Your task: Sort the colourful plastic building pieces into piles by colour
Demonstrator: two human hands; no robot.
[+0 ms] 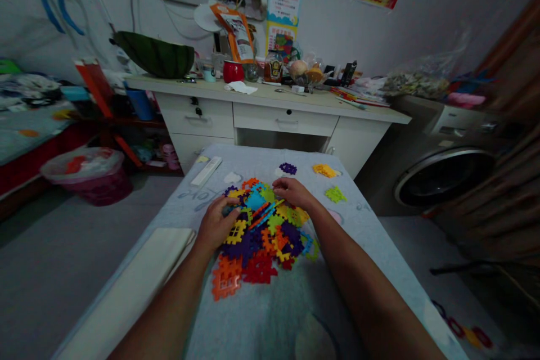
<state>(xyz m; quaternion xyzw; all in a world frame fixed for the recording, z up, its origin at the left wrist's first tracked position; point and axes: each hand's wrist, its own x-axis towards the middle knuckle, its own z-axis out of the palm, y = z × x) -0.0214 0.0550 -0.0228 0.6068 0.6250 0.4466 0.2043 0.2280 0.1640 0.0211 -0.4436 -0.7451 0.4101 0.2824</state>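
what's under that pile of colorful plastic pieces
The pile of pieces lies on a light blue cloth. Both hands, left and right, cover parts; whatever is beneath stays hidden.

One head-worn camera looks forward and down along the table [270, 304]. It sits close above the near edge. The far edge faces a desk [270, 104].

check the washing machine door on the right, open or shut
Shut: the round door sits flush in the washing machine front, no gap showing.
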